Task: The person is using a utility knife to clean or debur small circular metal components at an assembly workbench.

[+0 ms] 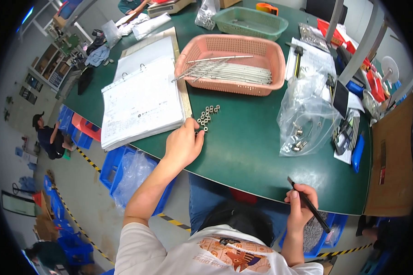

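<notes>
On the green table, a small group of metal nut-like rings [206,115] lies just right of an open ring binder [144,101]. My left hand [182,143] rests at the near end of the group. Its fingertips touch the table beside the rings, and the thumb stands a little apart from the forefinger, with a ring partly showing in the gap. At the table's front edge on the right, my right hand [302,201] grips a slim black pen-shaped tool [313,211], thin tip pointing up and left. Whether it is a pen cannot be made out.
Behind the rings stands a pink basket [280,59] of thin metal rods [236,72]. Farther back is a green basket [250,27]. To the right lie a clear plastic bag [307,114] with metal parts, calipers [298,57] and a blue-handled tool [357,153]. Blue bins [108,172] stand below.
</notes>
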A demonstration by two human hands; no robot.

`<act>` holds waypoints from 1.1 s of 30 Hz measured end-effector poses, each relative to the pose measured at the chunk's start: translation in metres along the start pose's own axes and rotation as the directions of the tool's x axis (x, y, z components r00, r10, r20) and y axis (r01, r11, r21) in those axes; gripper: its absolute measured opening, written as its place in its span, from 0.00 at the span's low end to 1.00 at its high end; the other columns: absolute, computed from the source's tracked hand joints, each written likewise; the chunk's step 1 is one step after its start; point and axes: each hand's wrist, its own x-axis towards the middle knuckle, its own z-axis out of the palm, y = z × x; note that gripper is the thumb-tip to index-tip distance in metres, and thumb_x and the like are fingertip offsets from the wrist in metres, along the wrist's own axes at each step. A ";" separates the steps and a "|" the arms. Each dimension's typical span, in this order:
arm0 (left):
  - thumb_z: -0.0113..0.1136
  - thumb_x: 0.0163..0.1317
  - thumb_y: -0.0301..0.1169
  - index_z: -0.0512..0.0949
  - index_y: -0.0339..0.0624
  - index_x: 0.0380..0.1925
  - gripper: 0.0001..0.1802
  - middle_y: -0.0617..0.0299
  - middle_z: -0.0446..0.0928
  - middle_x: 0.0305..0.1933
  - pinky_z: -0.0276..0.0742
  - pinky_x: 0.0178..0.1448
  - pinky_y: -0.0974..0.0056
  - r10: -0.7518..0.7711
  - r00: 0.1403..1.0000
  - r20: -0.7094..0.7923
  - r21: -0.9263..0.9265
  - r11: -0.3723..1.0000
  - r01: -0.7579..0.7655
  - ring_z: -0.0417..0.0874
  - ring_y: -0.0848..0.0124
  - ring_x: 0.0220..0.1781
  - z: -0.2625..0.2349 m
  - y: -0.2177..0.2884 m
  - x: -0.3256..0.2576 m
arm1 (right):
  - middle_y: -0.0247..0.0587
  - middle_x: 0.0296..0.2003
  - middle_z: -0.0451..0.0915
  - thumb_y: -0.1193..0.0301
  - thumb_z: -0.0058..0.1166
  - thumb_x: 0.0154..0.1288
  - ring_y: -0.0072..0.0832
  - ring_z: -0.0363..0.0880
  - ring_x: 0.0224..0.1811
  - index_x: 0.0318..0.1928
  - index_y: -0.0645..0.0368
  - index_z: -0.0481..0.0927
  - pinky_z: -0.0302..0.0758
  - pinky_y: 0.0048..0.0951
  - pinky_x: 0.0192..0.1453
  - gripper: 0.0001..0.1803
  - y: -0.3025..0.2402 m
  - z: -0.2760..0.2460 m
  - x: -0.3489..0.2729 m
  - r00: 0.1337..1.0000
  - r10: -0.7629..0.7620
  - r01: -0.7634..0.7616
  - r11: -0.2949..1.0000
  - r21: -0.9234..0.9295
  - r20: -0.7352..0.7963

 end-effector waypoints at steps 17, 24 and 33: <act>0.53 0.50 0.49 0.65 0.35 0.27 0.24 0.50 0.67 0.26 0.71 0.23 0.54 0.018 0.973 -0.229 0.272 0.961 0.046 0.75 0.53 0.23 0.031 0.015 0.045 | 0.37 0.24 0.73 0.78 0.49 0.55 0.17 0.71 0.22 0.36 0.66 0.71 0.70 0.15 0.26 0.07 0.016 -0.004 0.002 0.990 -0.101 0.104 0.994 -0.022 0.098; 0.52 0.52 0.46 0.66 0.36 0.26 0.21 0.50 0.68 0.25 0.71 0.22 0.54 0.123 0.958 -0.258 0.257 0.965 -0.055 0.75 0.54 0.22 0.037 0.016 0.053 | 0.39 0.23 0.73 0.83 0.48 0.52 0.20 0.72 0.22 0.33 0.66 0.73 0.67 0.16 0.26 0.06 0.013 -0.002 -0.002 0.988 -0.106 0.109 0.994 -0.020 0.115; 0.51 0.52 0.39 0.69 0.36 0.28 0.15 0.47 0.71 0.32 0.71 0.31 0.52 0.218 0.931 -0.292 0.358 0.928 -0.105 0.75 0.52 0.30 0.038 0.009 0.088 | 0.38 0.21 0.73 0.81 0.50 0.51 0.22 0.70 0.21 0.32 0.63 0.75 0.65 0.19 0.26 0.06 0.009 0.005 0.003 0.984 -0.102 0.116 0.990 -0.084 0.147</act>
